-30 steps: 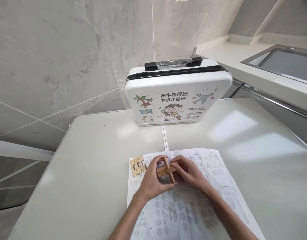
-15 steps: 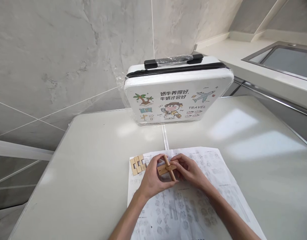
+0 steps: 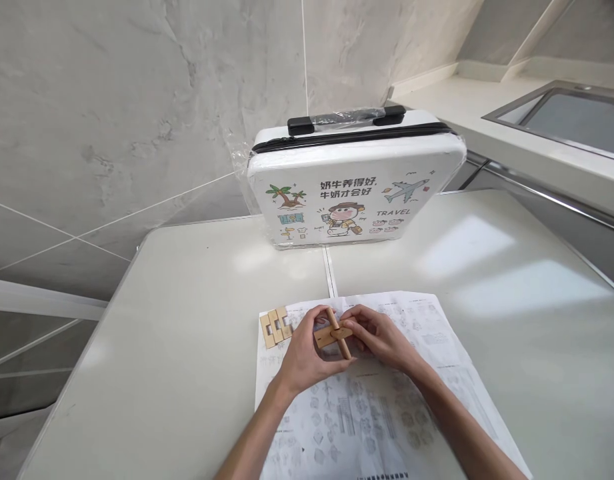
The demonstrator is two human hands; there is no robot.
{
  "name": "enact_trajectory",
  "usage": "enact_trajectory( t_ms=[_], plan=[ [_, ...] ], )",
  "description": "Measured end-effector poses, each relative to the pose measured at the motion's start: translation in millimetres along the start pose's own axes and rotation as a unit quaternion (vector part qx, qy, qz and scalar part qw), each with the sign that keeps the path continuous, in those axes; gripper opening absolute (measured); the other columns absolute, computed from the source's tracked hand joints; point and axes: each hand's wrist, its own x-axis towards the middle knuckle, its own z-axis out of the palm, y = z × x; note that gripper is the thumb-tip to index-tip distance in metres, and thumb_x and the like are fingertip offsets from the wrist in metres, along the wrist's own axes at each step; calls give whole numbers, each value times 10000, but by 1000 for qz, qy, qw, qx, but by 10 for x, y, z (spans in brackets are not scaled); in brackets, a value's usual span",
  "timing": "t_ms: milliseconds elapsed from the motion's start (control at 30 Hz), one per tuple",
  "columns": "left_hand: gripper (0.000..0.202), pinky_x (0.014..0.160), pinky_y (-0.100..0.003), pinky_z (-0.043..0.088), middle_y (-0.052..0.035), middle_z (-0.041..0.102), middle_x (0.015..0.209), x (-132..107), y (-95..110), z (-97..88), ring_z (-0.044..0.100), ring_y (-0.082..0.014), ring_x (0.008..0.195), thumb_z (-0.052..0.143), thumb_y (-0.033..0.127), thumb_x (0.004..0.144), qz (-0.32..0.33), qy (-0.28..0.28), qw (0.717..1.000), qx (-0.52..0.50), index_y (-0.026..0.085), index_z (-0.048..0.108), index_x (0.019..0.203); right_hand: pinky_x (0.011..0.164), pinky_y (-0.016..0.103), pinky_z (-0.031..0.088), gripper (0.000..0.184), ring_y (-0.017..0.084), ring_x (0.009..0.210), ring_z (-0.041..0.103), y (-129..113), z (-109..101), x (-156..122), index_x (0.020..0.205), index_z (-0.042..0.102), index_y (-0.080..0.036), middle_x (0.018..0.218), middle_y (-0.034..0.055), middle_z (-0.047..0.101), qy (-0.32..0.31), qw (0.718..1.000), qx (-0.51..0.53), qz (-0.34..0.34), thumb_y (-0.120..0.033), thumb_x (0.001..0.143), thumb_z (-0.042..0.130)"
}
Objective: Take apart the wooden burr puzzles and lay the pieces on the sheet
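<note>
Between my two hands is a small wooden puzzle assembly [image 3: 325, 338], a flat bar crossed by a round wooden rod [image 3: 345, 349]. My left hand [image 3: 305, 353] grips the rod, with its thumb at the lower end and its fingers at the upper end. My right hand [image 3: 379, 338] pinches the right end of the flat bar. Its lower fingers are partly hidden. Both hands are just above a large printed sheet [image 3: 347, 427]. Left of my left hand, several notched wooden pieces [image 3: 273, 329] lie side by side on the sheet's corner.
A white suitcase [image 3: 357, 180] with cartoon prints and a black handle, partly in clear plastic, stands at the back of the pale table [image 3: 187, 347]. Behind it rises a grey marbled wall [image 3: 137, 100]. To the right is a counter [image 3: 467, 100] with a sink [image 3: 571, 117].
Almost nothing differs. My right fingers have shifted slightly on the end of the bar, and both hands still hold the wooden assembly in the same place.
</note>
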Motion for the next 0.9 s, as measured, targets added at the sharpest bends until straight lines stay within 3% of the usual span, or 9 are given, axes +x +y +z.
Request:
enact_trajectory(
  t_ms=[367,567,667,767,900],
  plan=[
    [906,1104,-500,541,-78,662,1382,-14,-26,31,642,-321,1300,980,353,655,9,14,1000,-13,296,506,1424,548,285,498,373,161,575,612,79,72,-9,1059,688,-218,732,1,676,32,998,60,14,-585,1007,649],
    [945,1070,-491,567,-90,672,1365,-23,-35,19,668,-320,1249,986,415,644,26,34,998,-35,287,490,1438,832,361,571,344,258,989,707,19,33,-17,1116,721,-240,1086,87,757,86,993,-47,-65,-536,1068,554],
    [922,1020,-495,579,-91,679,1318,-22,-55,23,685,-320,1182,971,387,643,42,43,998,-35,281,489,1422,956,411,550,309,287,1129,678,-40,-11,-51,1193,703,-269,1200,95,733,62,985,-67,-148,-502,1082,535],
    [904,1024,-508,568,-98,656,1334,-20,-76,28,672,-325,1183,955,377,649,45,47,997,-32,284,484,1415,954,443,546,211,299,1091,680,-77,-14,-76,1162,713,-289,1144,91,740,50,972,-111,-199,-444,1046,630],
    [900,1015,-505,563,-101,632,1354,-13,-78,26,646,-324,1181,959,443,650,46,37,998,-3,294,493,1405,809,426,553,130,270,883,674,-77,26,-81,1055,713,-287,968,74,737,82,966,-152,-191,-391,1045,636]
  ],
)
